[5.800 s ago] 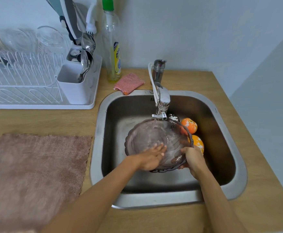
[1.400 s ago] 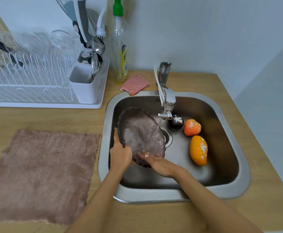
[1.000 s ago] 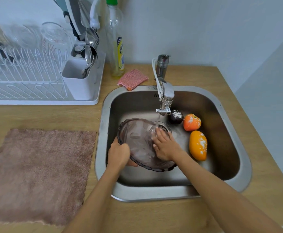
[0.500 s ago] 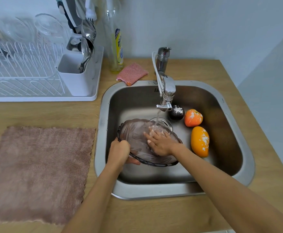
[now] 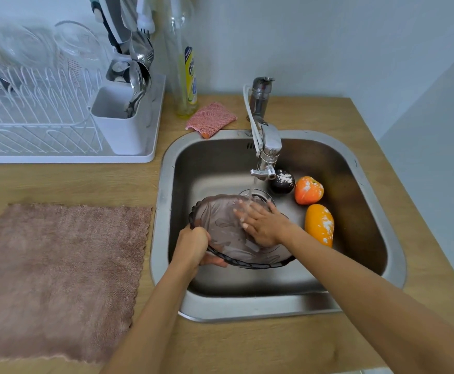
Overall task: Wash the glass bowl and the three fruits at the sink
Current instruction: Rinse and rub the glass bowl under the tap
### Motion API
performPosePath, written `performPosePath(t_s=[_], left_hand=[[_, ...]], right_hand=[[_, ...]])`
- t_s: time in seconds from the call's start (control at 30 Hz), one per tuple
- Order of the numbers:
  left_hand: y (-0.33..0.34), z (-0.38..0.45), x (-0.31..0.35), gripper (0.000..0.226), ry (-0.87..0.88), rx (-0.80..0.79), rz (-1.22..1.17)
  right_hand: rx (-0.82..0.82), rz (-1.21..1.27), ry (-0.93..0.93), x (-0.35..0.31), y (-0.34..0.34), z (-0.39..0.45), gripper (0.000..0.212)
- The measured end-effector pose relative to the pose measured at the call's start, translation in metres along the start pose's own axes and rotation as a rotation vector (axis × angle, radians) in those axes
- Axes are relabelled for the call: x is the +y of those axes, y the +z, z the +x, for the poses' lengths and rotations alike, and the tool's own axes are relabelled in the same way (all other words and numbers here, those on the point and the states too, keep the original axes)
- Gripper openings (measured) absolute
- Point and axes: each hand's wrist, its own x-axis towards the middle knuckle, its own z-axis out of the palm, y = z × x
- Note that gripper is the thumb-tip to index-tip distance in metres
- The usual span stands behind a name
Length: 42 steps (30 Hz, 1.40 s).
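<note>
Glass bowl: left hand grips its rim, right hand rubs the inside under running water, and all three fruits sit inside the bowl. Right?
Not quite. The head view shows the three fruits lying on the sink floor, right of the glass bowl, not inside it. The left hand grips the rim and the right hand rubs inside, as stated.

Glass bowl [image 5: 220,230], frame centre: smoky purple-brown tint, embossed leaf pattern, scalloped dark rim. Three fruits, right of centre: one near-black [image 5: 282,181], one orange-red [image 5: 308,190], one yellow-orange [image 5: 319,224], all flecked white. Sink [image 5: 274,306]: brushed steel grey. Desk [image 5: 66,182]: light wood grain. Towel [image 5: 56,279], lower left: dusty pink-brown. Scrub cloth [image 5: 211,118], upper centre: pink mesh. Dish rack [image 5: 58,136], upper left: white.
</note>
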Motion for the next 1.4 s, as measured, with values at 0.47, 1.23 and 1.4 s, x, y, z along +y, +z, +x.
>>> performPosePath(t_s=[0.47, 1.23, 1.4], left_hand=[[0.002, -0.01, -0.001, 0.062, 0.356, 0.181, 0.197], [0.007, 0.008, -0.007, 0.062, 0.028, -0.318, -0.224], [0.013, 0.005, -0.017, 0.039, -0.02, -0.381, -0.041]], right_hand=[[-0.285, 0.37, 0.189, -0.036, 0.01, -0.045, 0.055], [0.357, 1.916, 0.475, -0.005, -0.014, -0.122, 0.03], [0.455, 1.735, 0.413, 0.004, -0.037, -0.15, 0.019]])
